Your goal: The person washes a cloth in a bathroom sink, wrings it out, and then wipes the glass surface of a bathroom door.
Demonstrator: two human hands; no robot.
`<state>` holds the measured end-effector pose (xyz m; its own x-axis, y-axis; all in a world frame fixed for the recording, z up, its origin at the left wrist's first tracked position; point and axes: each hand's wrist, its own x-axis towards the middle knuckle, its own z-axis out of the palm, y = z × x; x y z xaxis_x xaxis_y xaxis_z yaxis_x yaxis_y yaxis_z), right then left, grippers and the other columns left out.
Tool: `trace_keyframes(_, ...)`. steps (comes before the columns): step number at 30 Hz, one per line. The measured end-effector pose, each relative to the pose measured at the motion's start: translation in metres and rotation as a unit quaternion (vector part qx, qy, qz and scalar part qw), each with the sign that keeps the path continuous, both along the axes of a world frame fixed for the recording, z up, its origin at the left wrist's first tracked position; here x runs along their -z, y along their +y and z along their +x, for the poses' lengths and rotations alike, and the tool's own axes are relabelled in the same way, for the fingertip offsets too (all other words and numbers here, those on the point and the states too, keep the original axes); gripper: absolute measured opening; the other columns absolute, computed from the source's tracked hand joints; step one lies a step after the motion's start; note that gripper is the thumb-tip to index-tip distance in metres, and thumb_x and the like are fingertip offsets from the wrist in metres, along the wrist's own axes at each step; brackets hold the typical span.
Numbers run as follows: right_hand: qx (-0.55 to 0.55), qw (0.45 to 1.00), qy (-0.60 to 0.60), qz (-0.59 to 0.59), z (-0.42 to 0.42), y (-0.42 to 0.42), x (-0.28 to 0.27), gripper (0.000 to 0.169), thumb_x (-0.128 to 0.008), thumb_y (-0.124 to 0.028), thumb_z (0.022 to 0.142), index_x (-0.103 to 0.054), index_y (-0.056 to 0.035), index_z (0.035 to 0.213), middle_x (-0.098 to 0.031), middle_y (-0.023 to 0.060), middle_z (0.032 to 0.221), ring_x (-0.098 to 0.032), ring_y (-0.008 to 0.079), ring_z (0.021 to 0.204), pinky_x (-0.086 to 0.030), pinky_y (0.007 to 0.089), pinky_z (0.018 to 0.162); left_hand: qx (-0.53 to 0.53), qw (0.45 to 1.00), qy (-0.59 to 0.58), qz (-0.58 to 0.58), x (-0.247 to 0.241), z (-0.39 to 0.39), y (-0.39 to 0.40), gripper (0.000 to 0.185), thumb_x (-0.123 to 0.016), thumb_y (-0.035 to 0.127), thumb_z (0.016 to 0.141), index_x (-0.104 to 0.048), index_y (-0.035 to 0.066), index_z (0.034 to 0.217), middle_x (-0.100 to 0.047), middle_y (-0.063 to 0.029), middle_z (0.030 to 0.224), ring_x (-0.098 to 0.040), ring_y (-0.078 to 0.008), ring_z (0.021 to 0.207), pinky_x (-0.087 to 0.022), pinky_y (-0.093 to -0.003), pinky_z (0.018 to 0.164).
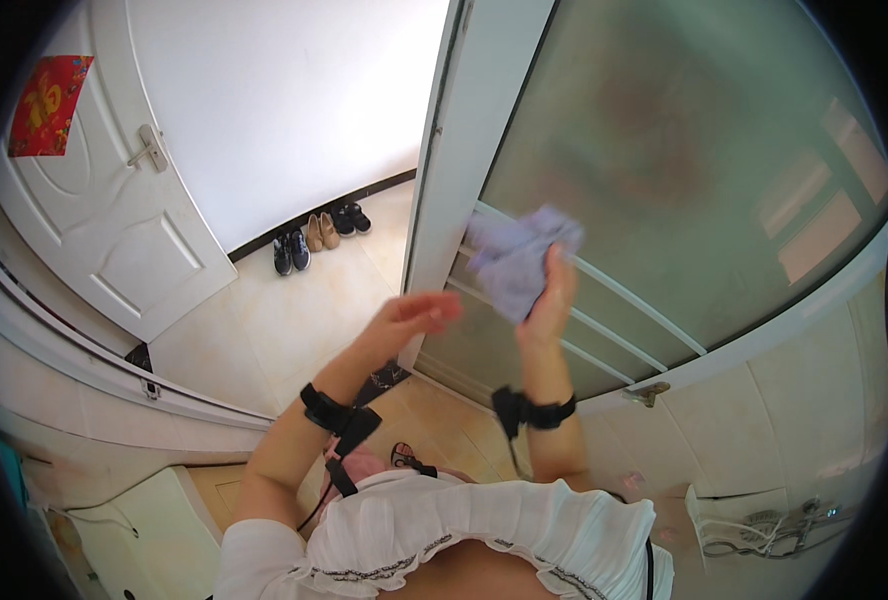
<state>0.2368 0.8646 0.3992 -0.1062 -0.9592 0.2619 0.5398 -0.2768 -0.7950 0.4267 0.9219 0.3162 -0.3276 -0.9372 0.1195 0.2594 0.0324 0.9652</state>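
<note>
A folded, crumpled lavender cloth (pixel 515 259) is in my right hand (pixel 552 292), its edges blurred. Behind the cloth is a white-framed frosted glass door (pixel 639 172) with several white bars across its lower part. I cannot tell whether the cloth touches the glass or the bars. My left hand (pixel 421 315) is empty, its blurred fingers partly bent and the thumb held off them. It hovers to the left of the cloth, in front of the door's white frame (pixel 481 105). Both wrists wear black straps with small devices.
Beyond the doorway, several shoes (pixel 322 232) line the wall's dark baseboard. A white panelled door (pixel 113 202) with a lever handle stands at left. A metal handle (pixel 646 394) is on the glass door's edge. Shower fittings (pixel 778 529) are at lower right, and a pale cabinet (pixel 147 532) at lower left.
</note>
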Motion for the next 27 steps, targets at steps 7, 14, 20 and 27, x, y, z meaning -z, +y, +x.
trace_keyframes(7,0.427,0.602,0.428,-0.522,0.041,-0.095,-0.179,0.046,-0.06,-0.034,0.087,-0.053,-0.0122,0.127,-0.045,0.0146,0.136,-0.041,0.0314,0.125,-0.025,0.051,0.107,-0.299,0.839,-0.312,-0.33,-0.04,0.005,-0.046,0.057,-0.054,0.006,0.089,-0.034,0.005,0.142,-0.033,-0.0202,0.146,-0.032,-0.0351,0.135,-0.03,-0.0387,0.109)
trace_keyframes(14,0.461,0.47,0.598,-0.458,0.096,-0.139,-0.109,0.05,-0.06,-0.039,0.083,-0.052,-0.0258,0.131,-0.042,0.0031,0.142,-0.036,0.0282,0.132,-0.016,0.0642,0.106,-0.318,0.804,-0.332,-0.377,-0.049,0.038,-0.099,0.066,-0.051,0.011,0.093,-0.015,0.001,0.148,-0.014,-0.0226,0.153,-0.02,-0.0373,0.14,-0.023,-0.0398,0.112)
trace_keyframes(20,0.245,0.368,0.804,-0.398,0.059,-0.111,0.092,0.056,-0.061,-0.03,0.082,-0.047,-0.0263,0.136,-0.047,-0.0052,0.135,-0.045,0.015,0.121,-0.026,0.0546,0.107,-0.272,0.774,-0.357,-0.447,-0.069,0.063,-0.125,0.069,-0.054,0.011,0.088,-0.018,0.0,0.147,-0.016,-0.0225,0.153,-0.021,-0.0369,0.14,-0.02,-0.0463,0.113)
trace_keyframes(27,0.169,0.32,0.84,-0.403,0.03,-0.111,0.03,0.06,-0.062,-0.026,0.079,-0.046,-0.0268,0.136,-0.051,-0.0085,0.129,-0.049,0.0145,0.115,-0.028,0.0502,0.109,-0.207,0.735,-0.392,-0.513,-0.092,0.076,-0.141,0.064,-0.056,0.009,0.084,-0.031,0.001,0.143,-0.023,-0.0195,0.151,-0.022,-0.035,0.14,-0.015,-0.0502,0.114)
